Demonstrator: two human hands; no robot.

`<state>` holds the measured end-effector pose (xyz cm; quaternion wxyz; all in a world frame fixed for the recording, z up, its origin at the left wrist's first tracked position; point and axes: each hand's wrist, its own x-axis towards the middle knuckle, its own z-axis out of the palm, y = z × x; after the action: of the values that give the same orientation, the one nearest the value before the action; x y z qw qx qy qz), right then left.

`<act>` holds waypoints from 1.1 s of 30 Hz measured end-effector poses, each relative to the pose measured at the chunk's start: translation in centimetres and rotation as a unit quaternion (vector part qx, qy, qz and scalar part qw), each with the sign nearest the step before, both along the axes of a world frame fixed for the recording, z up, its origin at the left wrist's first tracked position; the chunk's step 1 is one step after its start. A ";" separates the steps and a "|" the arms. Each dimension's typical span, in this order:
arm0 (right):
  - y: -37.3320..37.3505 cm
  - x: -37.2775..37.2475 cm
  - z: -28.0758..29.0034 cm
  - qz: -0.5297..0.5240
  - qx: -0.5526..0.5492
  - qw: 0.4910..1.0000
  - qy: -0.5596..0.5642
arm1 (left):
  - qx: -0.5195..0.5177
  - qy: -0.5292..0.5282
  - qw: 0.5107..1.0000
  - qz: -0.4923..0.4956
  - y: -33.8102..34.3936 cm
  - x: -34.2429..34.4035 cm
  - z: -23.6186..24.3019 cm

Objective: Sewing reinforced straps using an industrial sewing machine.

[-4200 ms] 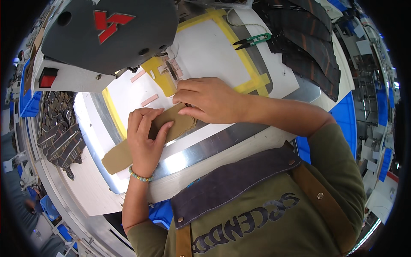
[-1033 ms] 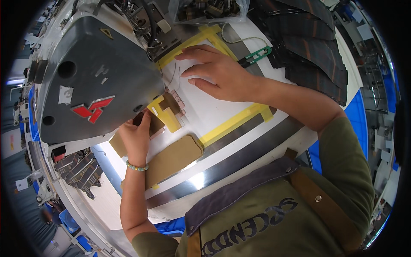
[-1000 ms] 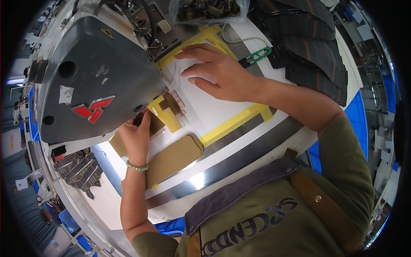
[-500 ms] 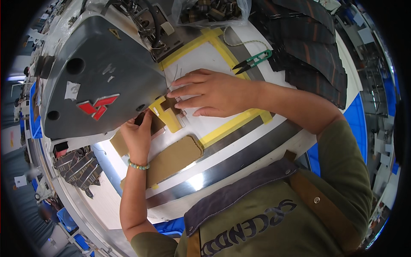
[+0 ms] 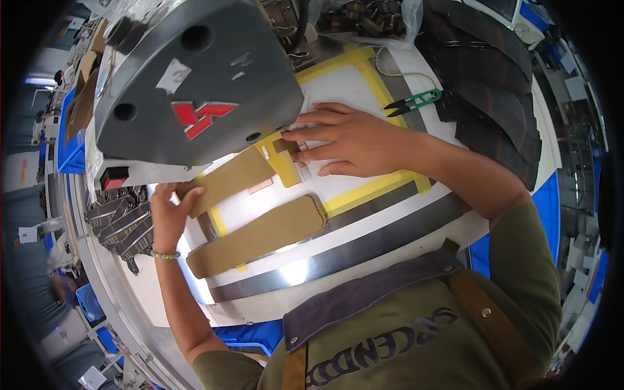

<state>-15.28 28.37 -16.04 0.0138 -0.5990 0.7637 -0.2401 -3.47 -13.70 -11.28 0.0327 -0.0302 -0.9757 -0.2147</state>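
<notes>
My left hand (image 5: 171,211) pinches the left end of a flat brown strip (image 5: 234,177), cardboard or stiff fabric, lying slantwise below a grey machine head (image 5: 208,84). The strip's right end meets a yellow notched plate (image 5: 283,166). With fingers stretched and a little apart, my right hand (image 5: 364,142) rests palm down beside that plate. Its fingertips touch the plate's edge and a small dark brown piece there; what lies under them is partly hidden. Nearer me, a second brown strip (image 5: 260,237) with a rounded left end and a ragged right end lies loose.
Green-handled thread snips (image 5: 416,102) lie beyond my right forearm. Dark striped fabric pieces (image 5: 487,97) are stacked at the right, others (image 5: 123,224) lie at the left. A clear bag (image 5: 411,19) of small dark pieces sits at the back. Yellow tape (image 5: 377,81) frames the white work surface.
My left hand has moved left and away from the yellow plate, now holding the brown strip's outer end. My right hand stays beside the plate. The view has shifted slightly.
</notes>
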 end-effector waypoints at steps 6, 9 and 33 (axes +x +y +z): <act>-0.2 -0.1 0.3 0.001 0.013 1.000 0.013 | -0.164 0.183 0.967 0.069 0.4 3.8 1.8; 0.0 0.1 0.8 -0.006 0.018 1.000 0.023 | -0.044 0.076 0.996 -0.017 7.2 5.1 0.7; -1.1 1.0 3.6 -0.012 0.074 0.997 0.006 | -0.229 0.015 0.955 0.186 -16.1 9.5 2.0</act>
<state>-14.27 27.30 -12.46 0.0507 -0.5882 0.7870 -0.1792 6.08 -29.81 -9.32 0.0794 0.1420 -0.9864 0.0245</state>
